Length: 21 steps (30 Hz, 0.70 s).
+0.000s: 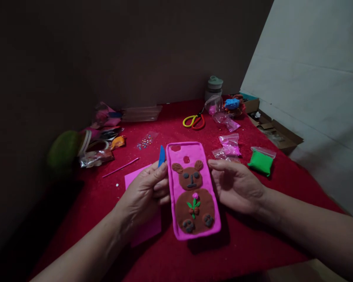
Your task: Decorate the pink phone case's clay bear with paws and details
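A pink phone case (pixel 204 188) is held up in front of me, its decorated side facing me. On it sits a brown clay bear (pixel 181 207) with dark eyes, mouth and paw pads, and a pink flower with green leaves. My left hand (pixel 150 184) pinches the case's left edge. A blue blade-shaped tool (pixel 161 155) sticks up from between the same fingers. My right hand (pixel 238 184) steadies the right edge, its thumb near the rim and its other fingers partly hidden behind. Beneath my left hand lies a pink sheet (pixel 147 231).
On the red cloth (pixel 253 243) lie a pink stick (pixel 120 167), a bag of small gems (pixel 146 141), scissors (pixel 194 120), bagged pink clay (pixel 231 147) and bagged green clay (pixel 261 161). A lidded bottle (pixel 214 88) and cardboard boxes (pixel 282 135) stand farther back.
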### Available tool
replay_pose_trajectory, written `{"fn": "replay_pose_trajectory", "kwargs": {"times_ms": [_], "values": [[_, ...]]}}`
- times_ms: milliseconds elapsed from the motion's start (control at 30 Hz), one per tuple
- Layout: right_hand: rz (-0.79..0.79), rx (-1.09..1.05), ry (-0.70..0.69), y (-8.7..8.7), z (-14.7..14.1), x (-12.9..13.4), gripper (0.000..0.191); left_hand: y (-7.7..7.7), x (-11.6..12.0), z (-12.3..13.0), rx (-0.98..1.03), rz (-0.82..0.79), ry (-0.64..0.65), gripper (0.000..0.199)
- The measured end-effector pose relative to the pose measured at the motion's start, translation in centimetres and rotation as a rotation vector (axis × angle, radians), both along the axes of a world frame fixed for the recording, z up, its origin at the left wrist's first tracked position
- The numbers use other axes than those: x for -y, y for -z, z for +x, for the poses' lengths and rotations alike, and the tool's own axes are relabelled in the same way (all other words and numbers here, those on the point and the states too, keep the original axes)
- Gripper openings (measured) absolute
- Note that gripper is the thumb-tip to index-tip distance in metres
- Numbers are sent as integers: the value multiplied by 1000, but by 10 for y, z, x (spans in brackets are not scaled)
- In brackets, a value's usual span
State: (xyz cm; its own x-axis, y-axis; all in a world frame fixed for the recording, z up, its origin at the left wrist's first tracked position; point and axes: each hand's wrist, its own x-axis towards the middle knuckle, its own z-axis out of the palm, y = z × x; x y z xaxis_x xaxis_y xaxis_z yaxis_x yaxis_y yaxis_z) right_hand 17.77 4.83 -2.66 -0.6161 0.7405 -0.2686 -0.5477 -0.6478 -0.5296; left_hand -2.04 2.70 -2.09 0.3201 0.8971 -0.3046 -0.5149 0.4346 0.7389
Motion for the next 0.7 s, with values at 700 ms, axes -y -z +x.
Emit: {"fn": "replay_pose_trajectory", "kwargs": {"times_ms": [700], "values": [[70, 127, 78, 7, -3, -2, 32, 3, -7, -7, 122, -48, -93, 27]]}}
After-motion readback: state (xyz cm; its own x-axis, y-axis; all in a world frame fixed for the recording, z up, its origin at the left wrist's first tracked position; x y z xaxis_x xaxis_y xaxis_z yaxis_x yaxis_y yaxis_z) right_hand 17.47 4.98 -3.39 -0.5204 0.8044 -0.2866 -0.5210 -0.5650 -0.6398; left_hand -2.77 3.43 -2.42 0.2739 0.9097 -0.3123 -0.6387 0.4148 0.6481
